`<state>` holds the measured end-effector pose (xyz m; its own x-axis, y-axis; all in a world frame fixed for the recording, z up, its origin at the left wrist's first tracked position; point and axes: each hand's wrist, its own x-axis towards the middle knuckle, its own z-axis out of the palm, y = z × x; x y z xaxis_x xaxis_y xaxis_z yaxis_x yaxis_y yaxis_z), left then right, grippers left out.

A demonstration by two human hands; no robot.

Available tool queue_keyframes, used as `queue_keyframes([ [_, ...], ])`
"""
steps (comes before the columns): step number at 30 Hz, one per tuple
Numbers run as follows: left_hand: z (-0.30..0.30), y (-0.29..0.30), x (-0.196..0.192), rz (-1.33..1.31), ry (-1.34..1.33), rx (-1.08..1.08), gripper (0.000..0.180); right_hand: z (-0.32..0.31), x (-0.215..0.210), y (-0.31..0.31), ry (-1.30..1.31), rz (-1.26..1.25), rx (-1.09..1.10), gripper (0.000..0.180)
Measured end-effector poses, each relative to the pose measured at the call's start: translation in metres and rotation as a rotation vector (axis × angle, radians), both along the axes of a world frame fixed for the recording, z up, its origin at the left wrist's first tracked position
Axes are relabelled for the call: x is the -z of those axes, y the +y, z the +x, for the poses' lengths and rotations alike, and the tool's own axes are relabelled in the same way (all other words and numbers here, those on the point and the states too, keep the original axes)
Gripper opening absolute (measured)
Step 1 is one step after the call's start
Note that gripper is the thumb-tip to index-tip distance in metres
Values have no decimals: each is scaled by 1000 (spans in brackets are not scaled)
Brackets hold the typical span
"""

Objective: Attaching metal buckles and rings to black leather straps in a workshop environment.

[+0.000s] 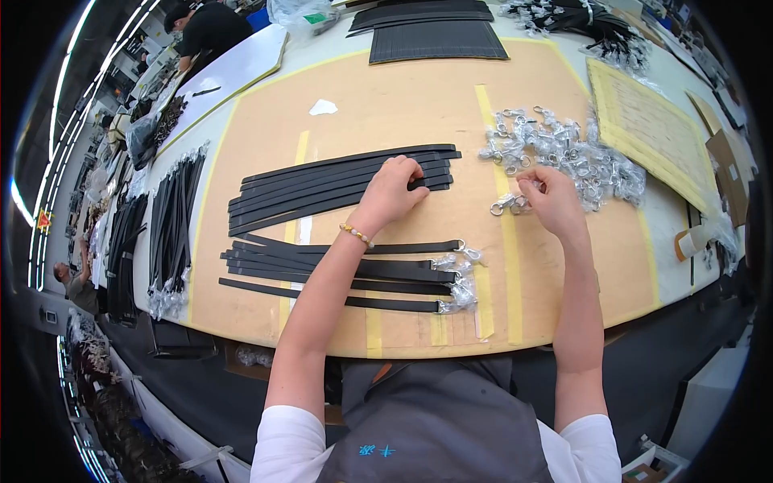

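Black flat straps (338,181) fanned on board, left hand (392,193) fingers curled pinching strap end, right hand (551,197) pinching metal clasp (506,204).

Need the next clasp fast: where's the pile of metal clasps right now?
Head view: the pile of metal clasps lies on the board's right side, just beyond the right hand, right of the upper black straps.

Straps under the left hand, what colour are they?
Black. The straps under the left hand show best in the head view, dark against the tan board.
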<state>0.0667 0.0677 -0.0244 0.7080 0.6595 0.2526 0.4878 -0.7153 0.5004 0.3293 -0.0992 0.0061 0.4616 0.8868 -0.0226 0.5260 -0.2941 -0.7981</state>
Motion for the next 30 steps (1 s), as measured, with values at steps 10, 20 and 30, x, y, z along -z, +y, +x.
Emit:
queue_keyframes([
  [10,-13,-13,-11,-145,-114,41,17,-13,15,0,-391,-7,-347,22],
  [20,-29,-63,-25,-685,-479,118,20,-46,4,4,543,325,-431,12],
  [30,-33,-69,-23,-661,-624,186,18,-74,13,6,529,572,-517,19],
])
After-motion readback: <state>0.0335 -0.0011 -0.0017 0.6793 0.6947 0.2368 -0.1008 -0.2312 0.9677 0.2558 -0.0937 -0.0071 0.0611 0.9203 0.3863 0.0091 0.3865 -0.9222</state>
